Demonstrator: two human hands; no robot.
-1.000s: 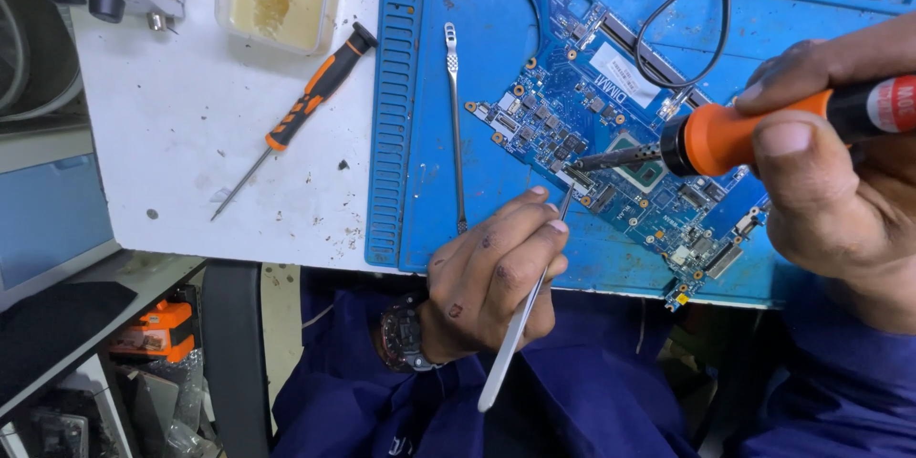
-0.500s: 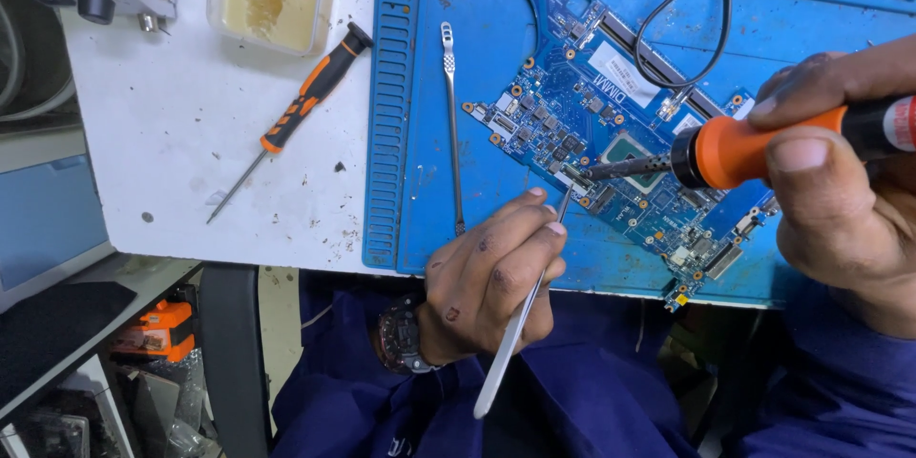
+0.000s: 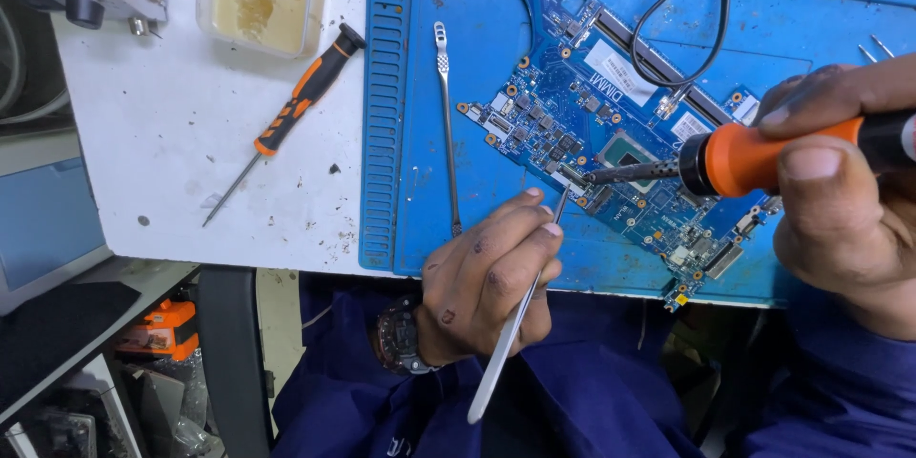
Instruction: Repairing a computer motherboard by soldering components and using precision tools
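Mid-solder here: left hand (image 3: 487,281) pinching tweezers (image 3: 520,310), right hand (image 3: 840,200) gripping the iron (image 3: 763,155) on the board (image 3: 611,143), next needs steady tip contact.

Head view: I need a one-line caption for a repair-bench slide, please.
Right hand holds soldering iron to blue circuit board; left hand steadies metal tweezers beside its tip.

The scene was bright and evenly lit from above, with colours strong on the blue mat (image 3: 611,258) and the white tabletop (image 3: 162,143). Shadows were soft and short, as under the orange-handled screwdriver (image 3: 291,114). No harsh glare showed. Focus was sharp at the centre; the right hand (image 3: 840,200), close to the lens, looked large and slightly soft, and the lower left corner lay dim
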